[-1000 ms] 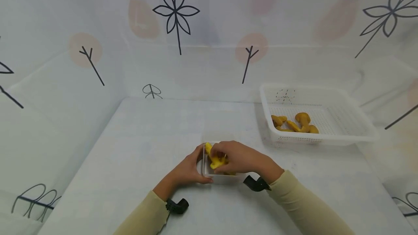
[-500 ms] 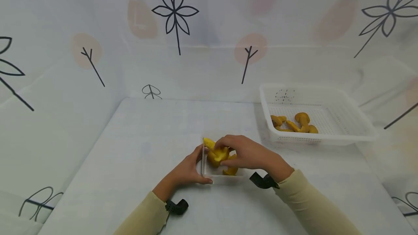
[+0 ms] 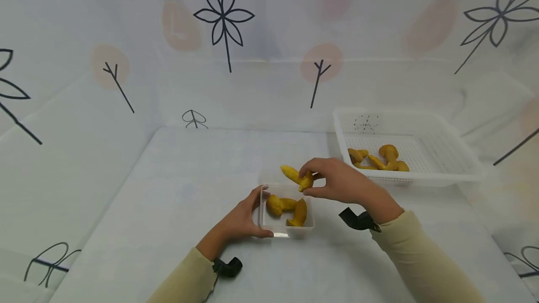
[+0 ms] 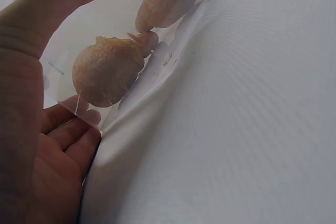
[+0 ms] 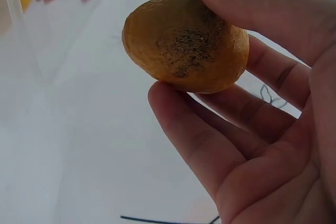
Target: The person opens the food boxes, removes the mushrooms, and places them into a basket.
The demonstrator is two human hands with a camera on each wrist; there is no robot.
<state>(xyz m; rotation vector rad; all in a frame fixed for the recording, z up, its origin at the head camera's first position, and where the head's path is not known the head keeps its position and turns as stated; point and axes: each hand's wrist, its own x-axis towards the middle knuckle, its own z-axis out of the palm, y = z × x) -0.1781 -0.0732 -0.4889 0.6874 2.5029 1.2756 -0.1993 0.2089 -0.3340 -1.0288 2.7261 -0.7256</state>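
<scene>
My right hand (image 3: 345, 183) pinches a yellow mushroom (image 3: 291, 173) between thumb and fingers, above the back right edge of a clear plastic box (image 3: 292, 232). In the right wrist view the mushroom's rounded cap (image 5: 184, 45) shows a dark speckled patch. With the thumb at the front and the fingers at the far side, my left hand (image 3: 240, 219) grips the box's left side. Inside lie a mushroom with a round cap (image 3: 274, 205) and, at the right, another mushroom (image 3: 300, 212). Through the clear wall the left wrist view shows a brownish cap (image 4: 107, 72) close up.
A white perforated basket (image 3: 455, 177) stands at the back right of the white-covered table (image 3: 189, 172). Several yellow mushrooms (image 3: 389, 155) lie in its left part. Behind the table hangs a white cloth (image 3: 261, 92) printed with plants.
My right hand has lifted a mushroom up out of the box and moved right and away from me. The mushrooms left inside are now uncovered. The left hand keeps its hold.
</scene>
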